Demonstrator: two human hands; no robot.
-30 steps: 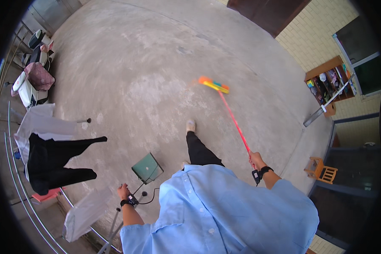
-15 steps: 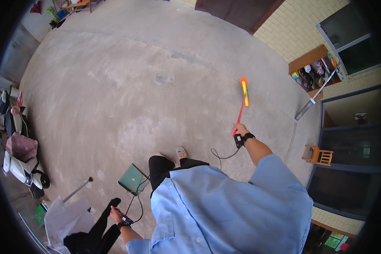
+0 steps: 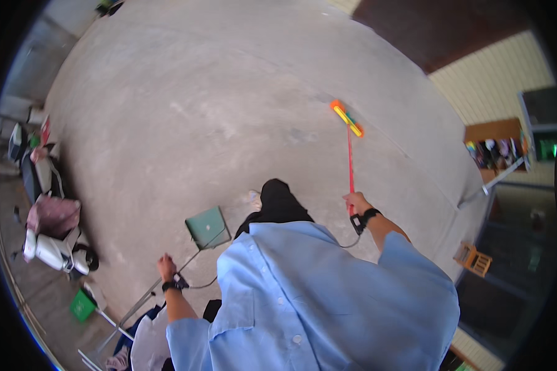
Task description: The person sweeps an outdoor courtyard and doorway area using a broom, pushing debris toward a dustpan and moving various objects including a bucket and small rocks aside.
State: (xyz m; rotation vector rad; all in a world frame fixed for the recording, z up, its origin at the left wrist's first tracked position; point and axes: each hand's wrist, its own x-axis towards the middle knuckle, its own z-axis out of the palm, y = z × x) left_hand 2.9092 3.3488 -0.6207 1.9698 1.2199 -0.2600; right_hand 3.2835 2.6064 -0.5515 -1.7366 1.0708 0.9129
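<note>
My right hand (image 3: 356, 202) is wrapped around the upper end of a broom's red handle, well out in front of me. The broom (image 3: 348, 119) reaches away over the concrete floor, its orange, yellow and teal head angled on the ground. On the left, my left hand (image 3: 166, 267) hangs low with its fingers curled in; nothing shows in it, though blur softens the fingers. Each wrist wears a black band with a small device and a cable. Near the left hand stands a flat green square object (image 3: 208, 228), whose kind I cannot make out.
A scooter (image 3: 56, 235) is at the left, with a green bin (image 3: 83, 306) below it. White and dark cloths (image 3: 150, 340) hang beside my left arm. At the right are a wooden chair (image 3: 473, 258), a shelf of shoes (image 3: 492, 148) and a grey pole (image 3: 501, 177).
My left hand has come away from the black garment and moved forward. The broom head has shifted left and turned. My body has turned and stepped, shifting the whole view.
</note>
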